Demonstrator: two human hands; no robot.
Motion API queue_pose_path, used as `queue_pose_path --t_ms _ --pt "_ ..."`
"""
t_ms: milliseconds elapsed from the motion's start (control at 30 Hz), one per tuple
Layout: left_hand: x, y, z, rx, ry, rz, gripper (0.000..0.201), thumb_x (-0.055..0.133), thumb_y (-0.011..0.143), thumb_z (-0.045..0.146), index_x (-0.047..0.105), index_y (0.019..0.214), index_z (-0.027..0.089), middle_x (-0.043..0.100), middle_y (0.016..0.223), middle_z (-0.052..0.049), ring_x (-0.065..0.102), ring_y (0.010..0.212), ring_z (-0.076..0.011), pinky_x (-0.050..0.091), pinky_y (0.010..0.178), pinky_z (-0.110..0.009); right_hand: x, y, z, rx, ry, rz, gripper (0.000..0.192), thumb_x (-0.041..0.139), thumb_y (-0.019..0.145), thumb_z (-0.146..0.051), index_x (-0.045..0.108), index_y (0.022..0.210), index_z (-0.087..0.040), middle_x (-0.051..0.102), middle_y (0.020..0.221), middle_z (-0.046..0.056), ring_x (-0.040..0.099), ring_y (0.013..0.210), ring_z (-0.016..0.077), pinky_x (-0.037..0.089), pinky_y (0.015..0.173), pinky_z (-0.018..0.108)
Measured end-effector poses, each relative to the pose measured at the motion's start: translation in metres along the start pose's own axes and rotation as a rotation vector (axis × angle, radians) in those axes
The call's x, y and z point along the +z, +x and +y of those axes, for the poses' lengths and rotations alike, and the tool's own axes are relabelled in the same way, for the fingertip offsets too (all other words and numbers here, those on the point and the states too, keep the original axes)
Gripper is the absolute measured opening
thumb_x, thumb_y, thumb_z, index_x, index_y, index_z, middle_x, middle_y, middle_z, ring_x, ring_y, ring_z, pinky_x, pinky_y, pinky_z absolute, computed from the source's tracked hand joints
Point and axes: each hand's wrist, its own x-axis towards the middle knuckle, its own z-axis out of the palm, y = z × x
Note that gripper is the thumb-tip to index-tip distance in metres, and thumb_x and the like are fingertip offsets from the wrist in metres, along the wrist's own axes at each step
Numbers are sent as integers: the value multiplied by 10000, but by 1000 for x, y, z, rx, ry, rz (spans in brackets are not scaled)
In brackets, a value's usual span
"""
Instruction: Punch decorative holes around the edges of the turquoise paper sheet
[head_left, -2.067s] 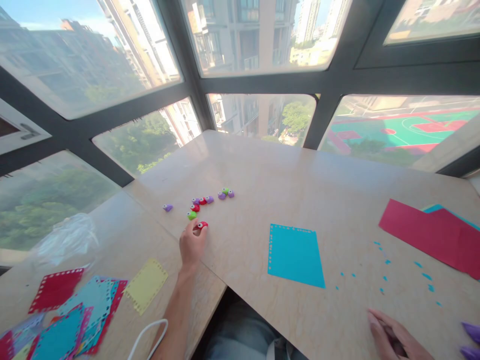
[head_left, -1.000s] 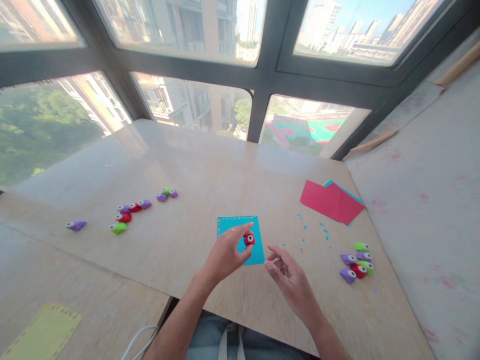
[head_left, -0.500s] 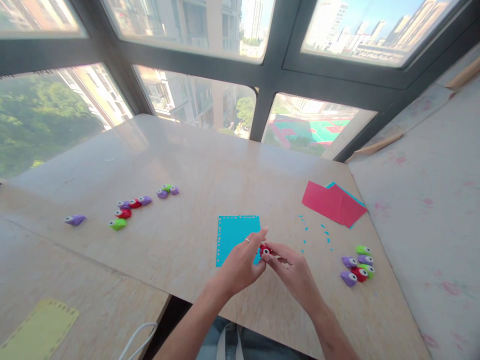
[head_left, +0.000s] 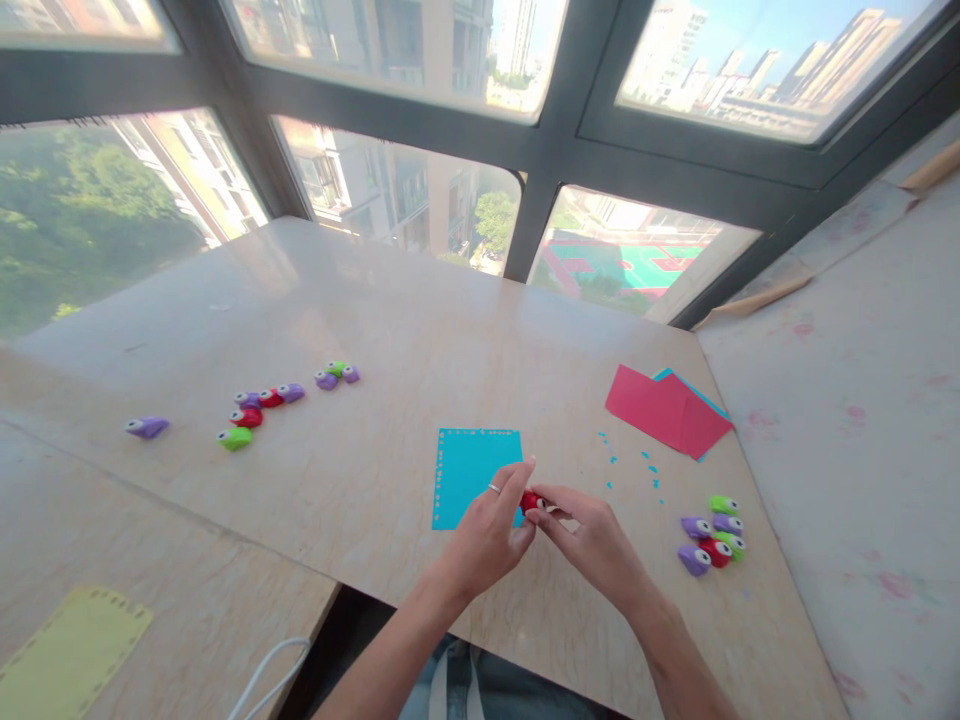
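Pale marbled tabletop [head_left: 390, 310] below grey-framed windows [head_left: 405, 185]. Right hand [head_left: 596, 540] pinches a small red eyed piece [head_left: 532, 502] between fingertips, by the right edge of the blue sheet [head_left: 472, 468]. Left hand [head_left: 487, 535] curves close beside it, thumb and forefinger parted; cannot tell whether they grip it too.

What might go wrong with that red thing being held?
The red punch is small and pinched by the right hand, so it might slip. The left hand hides part of the blue paper and might nudge it. Loose blue bits lie beyond the right hand and might scatter if brushed.
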Motion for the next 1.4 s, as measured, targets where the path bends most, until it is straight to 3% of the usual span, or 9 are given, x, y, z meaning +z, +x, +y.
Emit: queue_pose_path --t_ms 233,400,667,767,867,933,1033,1167,1400 --pt "2 3 7 -20 -66 90 555 524 932 241 319 1447 278 557 1310 -121 591 1212 -200 604 914 -323 2 0 10 46 112 97 333 601 901 -446 726 1090 -202 732 1080 76 711 936 207 581 842 310" --pt "6 2 4 -130 -252 98 506 541 934 278 371 1410 305 517 1361 -112 642 1126 -179 630 886 -324 1 -1 19 48 218 71 427 676 848 -442 674 1208 -212 712 1130 83 705 915 198 591 833 323" --pt "2 1 1 -168 -449 25 446 459 962 250 384 1398 303 479 1396 -107 638 1133 -153 621 890 -289 0 3 21 -20 104 87 253 658 875 -353 714 1106 -266 719 1079 35 663 894 168 534 757 269" --pt "-8 10 -5 -115 -280 -2 465 463 958 276 372 1414 279 450 1435 -120 586 1212 -177 580 982 -354 -4 8 24 -38 53 117 252 654 872 -387 722 1076 -254 729 1029 35 650 809 157 525 729 270" --pt "-18 29 -18 -126 54 -25 477 515 929 299 417 1390 218 483 1421 -127 442 1357 -249 443 1131 -480 -9 15 30 -26 1 191 268 653 857 -412 726 1043 -233 734 996 49 644 789 170 526 732 290" --pt "-24 44 -28 -178 235 -46 415 480 937 255 464 1346 181 520 1381 -128 432 1348 -252 395 1150 -487 -13 20 36 -12 -39 234 279 657 839 -407 727 1040 -227 733 992 57 646 807 186 526 741 309" --pt "-28 63 -38 -257 403 -131 320 489 930 229 545 1238 161 581 1279 -122 493 1244 -248 429 1065 -445 -17 31 46 1 -87 261 278 644 824 -394 730 1026 -223 733 992 60 650 824 199 523 755 330" --pt "-31 78 -42 -319 491 -244 202 493 926 231 626 1070 182 627 1137 -105 522 1138 -263 425 957 -431 -19 48 58 7 -124 244 273 618 816 -363 728 1018 -215 731 1022 69 660 846 203 525 782 341" --pt "-37 92 -49 -295 419 -352 202 538 888 201 666 1045 201 662 1053 -98 529 1116 -267 395 927 -410 -18 75 65 -78 -251 151 236 596 818 -238 716 1020 -229 722 1055 60 655 960 212 498 894 366"
